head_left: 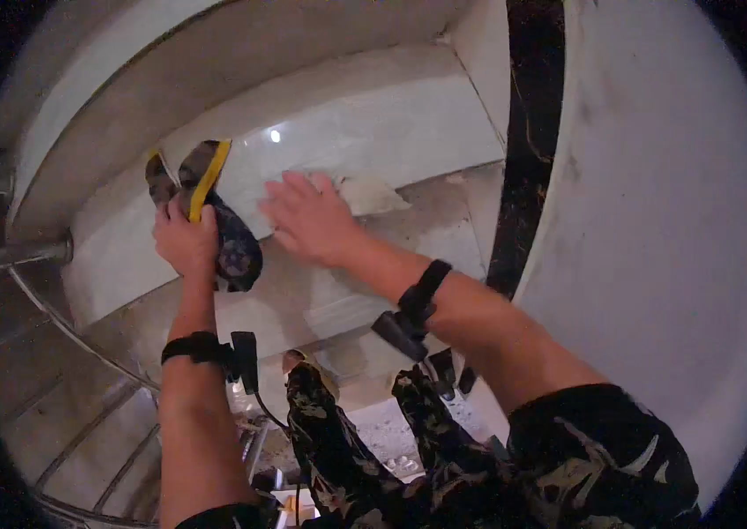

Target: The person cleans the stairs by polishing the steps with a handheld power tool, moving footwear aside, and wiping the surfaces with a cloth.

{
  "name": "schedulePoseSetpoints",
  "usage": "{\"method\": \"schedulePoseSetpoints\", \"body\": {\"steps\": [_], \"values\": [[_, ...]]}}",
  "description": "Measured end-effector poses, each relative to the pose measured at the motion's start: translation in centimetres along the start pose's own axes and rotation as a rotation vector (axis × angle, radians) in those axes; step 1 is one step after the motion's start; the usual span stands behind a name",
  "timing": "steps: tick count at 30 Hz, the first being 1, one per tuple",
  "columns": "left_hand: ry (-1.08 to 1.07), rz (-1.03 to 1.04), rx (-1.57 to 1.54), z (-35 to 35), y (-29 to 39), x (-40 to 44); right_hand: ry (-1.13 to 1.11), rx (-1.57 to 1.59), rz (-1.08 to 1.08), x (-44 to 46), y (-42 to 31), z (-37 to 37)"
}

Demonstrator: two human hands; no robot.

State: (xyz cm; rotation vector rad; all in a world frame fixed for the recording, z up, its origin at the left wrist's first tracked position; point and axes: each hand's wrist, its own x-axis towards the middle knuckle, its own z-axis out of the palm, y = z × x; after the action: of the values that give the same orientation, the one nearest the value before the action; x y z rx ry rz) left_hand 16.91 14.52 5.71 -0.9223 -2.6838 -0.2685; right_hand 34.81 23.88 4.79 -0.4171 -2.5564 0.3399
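My left hand (pixel 186 238) has its fingers closed around what looks like a pair of dark patterned shoes (pixel 237 247) with yellow edging. They rest on or just over a pale, glossy stair tread (pixel 373 115). To the right of them, my right hand (pixel 310 216) is spread with its palm down at the front part of the same tread. A crumpled, pale cloth or paper (pixel 372 195) lies beside the right hand, partly behind it. Whether the right palm presses on the tread or on this pale piece I cannot tell.
Curved steps rise at the upper left, with a metal railing (pixel 82 339) along the left side. A white wall (pixel 664 203) with a dark strip (pixel 532 132) stands at the right. My legs (pixel 325 423) are on lower steps; rubble lies below.
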Motion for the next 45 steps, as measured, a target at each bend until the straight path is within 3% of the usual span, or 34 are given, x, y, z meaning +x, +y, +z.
{"method": "schedulePoseSetpoints", "body": {"steps": [1, 3, 5, 9, 10, 12, 16, 22, 24, 28, 30, 33, 34, 36, 37, 39, 40, 42, 44, 45], "values": [[-0.02, -0.002, -0.031, -0.1, -0.1, -0.2, -0.006, 0.002, 0.01, -0.5, 1.0, -0.4], [0.013, 0.02, -0.02, 0.3, -0.4, -0.2, -0.247, -0.008, 0.219, -1.5, 5.2, -2.7], [0.05, 0.036, -0.017, 0.3, -0.2, -0.3, -0.314, -0.263, 0.355, -3.1, 8.4, -6.6], [0.007, 0.019, -0.02, 0.2, -0.5, 0.0, -0.035, -0.409, 0.679, -9.1, 12.0, -10.0], [0.026, 0.033, -0.014, 0.4, -0.6, -0.1, -0.037, -0.408, 0.676, -11.1, 11.9, -9.8], [0.014, 0.007, 0.014, 0.8, -0.8, 0.0, 0.167, -0.237, 0.834, -15.4, 11.2, -8.7], [-0.003, 0.011, 0.022, 0.4, -0.4, 0.2, 0.186, -0.106, 0.877, -20.0, 8.7, -7.5], [0.036, 0.009, 0.111, 1.1, -1.2, 0.3, 0.185, 0.0, 0.73, -18.6, 10.0, -7.8], [0.023, 0.009, 0.081, 1.4, -1.3, 0.3, 0.056, -0.247, 0.656, -17.3, 12.5, -5.8], [0.017, 0.028, 0.055, 1.6, -1.6, 0.5, -0.15, -0.405, 0.665, -17.3, 14.3, -0.8], [0.032, 0.017, 0.069, 1.8, -1.6, 0.6, -0.068, -0.413, 0.908, -18.0, 15.4, 2.0], [0.021, -0.004, 0.071, 1.4, -0.9, 1.0, -0.125, -0.223, 1.078, -19.6, 15.4, 3.1], [0.001, -0.028, 0.059, 1.4, -0.9, 1.0, -0.12, -0.232, 1.084, -19.9, 13.8, 3.2], [0.002, -0.024, 0.033, 1.1, -0.8, 1.2, -0.327, -0.185, 0.967, -20.2, 9.7, 3.4], [-0.001, -0.025, 0.013, 1.1, -0.8, 1.2, -0.319, -0.196, 0.964, -20.8, 8.5, 3.5], [0.004, -0.015, -0.057, 1.8, -1.5, 1.5, -0.125, 0.07, 0.707, -22.1, 6.5, 4.2], [0.007, -0.002, -0.113, 2.2, -1.9, 1.7, -0.116, 0.072, 0.701, -22.6, 6.3, 4.2], [-0.028, 0.045, -0.421, 3.7, -3.0, 2.3, 0.194, 0.133, 0.697, -23.1, 5.7, 4.6], [0.118, 0.052, -0.589, 4.9, -2.8, 1.9, 0.234, 0.045, 0.893, -20.4, 3.7, 3.8], [0.123, 0.019, -0.686, 3.4, -2.1, 1.2, 0.123, -0.058, 0.842, -20.2, 3.6, 4.8]]}}
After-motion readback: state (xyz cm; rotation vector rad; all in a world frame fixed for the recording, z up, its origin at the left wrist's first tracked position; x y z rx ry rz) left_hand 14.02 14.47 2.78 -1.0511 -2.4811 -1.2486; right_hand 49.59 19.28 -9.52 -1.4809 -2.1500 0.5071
